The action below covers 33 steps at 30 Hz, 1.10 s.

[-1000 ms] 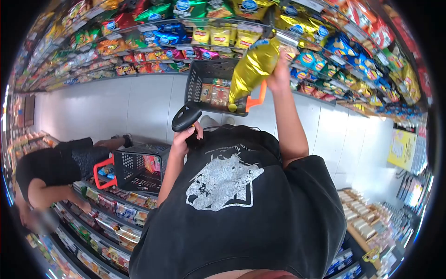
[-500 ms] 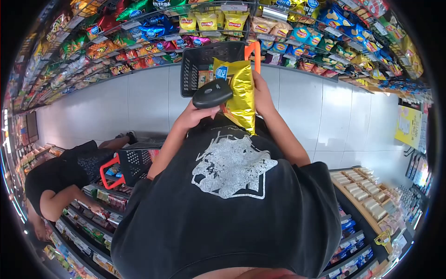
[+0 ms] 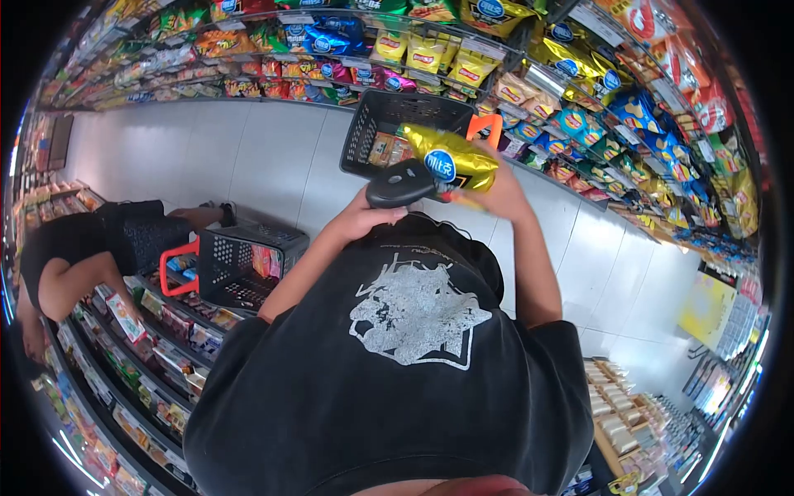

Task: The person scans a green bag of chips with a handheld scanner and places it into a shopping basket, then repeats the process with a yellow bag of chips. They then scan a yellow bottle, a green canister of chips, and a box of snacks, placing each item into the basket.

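My left hand (image 3: 370,218) is wrapped round a black handheld barcode scanner (image 3: 399,183), its rounded head towards the bag. Shiny gold with a blue oval logo, a bag of chips (image 3: 453,157) is gripped at its right side by my right hand (image 3: 501,195). The bag is tilted, and its lower edge is blurred. It overlaps the near rim of a black shopping basket (image 3: 364,124) with an orange handle (image 3: 486,126). Inside that basket lie some small packages (image 3: 387,150).
Shelves of chip bags (image 3: 426,54) curve along the far side. At left, a person (image 3: 83,240) in dark clothes bends over lower shelves, a boxed package (image 3: 126,317) at their hand. Near them stands another black basket (image 3: 227,264). Wooden trays of goods (image 3: 616,413) are at lower right.
The gold bag has turned from upright to lying more sideways, its logo now facing me. My right hand has shifted right and down with it. The other person now has a boxed package at their hand.
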Available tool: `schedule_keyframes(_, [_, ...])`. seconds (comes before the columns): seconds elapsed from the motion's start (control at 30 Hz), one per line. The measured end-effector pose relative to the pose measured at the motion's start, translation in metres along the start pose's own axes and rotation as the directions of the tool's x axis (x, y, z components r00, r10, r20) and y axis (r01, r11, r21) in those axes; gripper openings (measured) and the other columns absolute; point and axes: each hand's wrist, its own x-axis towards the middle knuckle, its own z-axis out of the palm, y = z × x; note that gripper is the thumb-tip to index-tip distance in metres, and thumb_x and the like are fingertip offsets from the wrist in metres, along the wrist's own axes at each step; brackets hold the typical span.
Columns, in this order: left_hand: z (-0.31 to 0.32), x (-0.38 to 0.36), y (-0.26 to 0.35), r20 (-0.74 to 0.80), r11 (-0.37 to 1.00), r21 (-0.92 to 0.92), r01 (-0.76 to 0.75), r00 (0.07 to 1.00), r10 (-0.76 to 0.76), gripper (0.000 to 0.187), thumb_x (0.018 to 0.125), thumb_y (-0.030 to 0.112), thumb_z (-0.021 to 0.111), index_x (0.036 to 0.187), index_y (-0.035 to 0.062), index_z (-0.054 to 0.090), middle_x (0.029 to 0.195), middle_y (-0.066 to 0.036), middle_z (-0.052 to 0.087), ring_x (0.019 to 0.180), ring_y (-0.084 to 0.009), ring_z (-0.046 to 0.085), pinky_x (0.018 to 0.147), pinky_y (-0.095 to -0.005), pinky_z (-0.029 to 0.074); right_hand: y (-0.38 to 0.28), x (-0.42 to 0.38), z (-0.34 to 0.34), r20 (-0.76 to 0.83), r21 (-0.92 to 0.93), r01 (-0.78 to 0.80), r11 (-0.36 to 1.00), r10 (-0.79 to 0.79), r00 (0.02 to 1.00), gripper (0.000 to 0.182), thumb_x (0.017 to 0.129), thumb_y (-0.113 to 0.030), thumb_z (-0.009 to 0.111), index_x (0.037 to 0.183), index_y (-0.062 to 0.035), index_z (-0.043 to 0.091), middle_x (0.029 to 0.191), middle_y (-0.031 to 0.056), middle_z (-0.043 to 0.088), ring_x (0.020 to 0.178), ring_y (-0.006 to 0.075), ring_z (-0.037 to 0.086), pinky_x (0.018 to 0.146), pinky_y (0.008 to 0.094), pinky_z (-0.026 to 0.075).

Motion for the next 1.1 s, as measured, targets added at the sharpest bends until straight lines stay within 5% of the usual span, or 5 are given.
schedule_keyframes(0.2, [-0.018,-0.035,-0.007,-0.201,0.992,-0.045,-0.116,0.974,0.104,0.025,0.081,0.021,0.069,0.095,0.0011,0.062,0.091,-0.01,0.061,0.073,-0.0144,0.055,0.069,-0.0294,0.044,-0.026,0.137,-0.088,0.008,-0.667,0.563,0.489,-0.75,0.661,0.064,0.07,-0.004,0.08,0.13,-0.0128,0.06,0.129,0.0082,0.065,0.118,0.0331,0.06,0.1,0.0431,0.049])
schedule_keyframes(0.43, [-0.026,-0.071,-0.022,-0.359,0.969,-0.101,-0.224,0.917,0.175,0.023,0.083,0.014,0.065,0.101,-0.0001,0.063,0.095,-0.01,0.062,0.076,-0.014,0.056,0.072,-0.0292,0.044,0.055,0.249,-0.123,-0.209,-0.646,0.37,0.667,-0.621,0.755,0.066,0.079,-0.011,0.078,0.138,-0.0082,0.051,0.131,0.017,0.059,0.12,0.0374,0.058,0.099,0.0423,0.048])
schedule_keyframes(0.57, [-0.027,-0.08,-0.027,-0.456,0.96,-0.143,-0.241,0.877,0.152,0.023,0.08,0.021,0.066,0.087,0.0009,0.058,0.093,-0.013,0.06,0.075,-0.0158,0.053,0.072,-0.0295,0.042,0.084,0.258,-0.112,-0.608,-0.593,0.095,0.8,-0.522,0.598,0.053,0.086,-0.009,0.067,0.134,0.0004,0.048,0.122,0.0272,0.056,0.115,0.044,0.055,0.099,0.0473,0.046])
schedule_keyframes(0.83, [-0.035,-0.062,-0.022,-0.409,0.981,-0.166,-0.101,0.912,0.024,0.024,0.079,0.022,0.066,0.088,0.0023,0.057,0.092,-0.013,0.06,0.073,-0.016,0.053,0.069,-0.0297,0.042,0.043,0.236,-0.069,-0.633,-0.701,0.088,0.708,-0.674,0.38,0.069,0.079,-0.015,0.072,0.138,0.0052,0.043,0.135,0.0298,0.043,0.127,0.0456,0.041,0.107,0.0512,0.035])
schedule_keyframes(1.1, [-0.061,-0.026,-0.025,-0.367,0.959,0.19,0.21,0.921,-0.129,0.014,0.088,0.008,0.074,0.1,0.0014,0.069,0.085,0.0,0.069,0.08,-0.0086,0.063,0.073,-0.0266,0.05,0.117,0.097,0.077,-0.435,-0.519,0.026,0.855,-0.29,0.852,0.04,0.077,-0.009,0.068,0.116,-0.0057,0.058,0.118,0.0161,0.057,0.113,0.0382,0.053,0.095,0.0486,0.043])
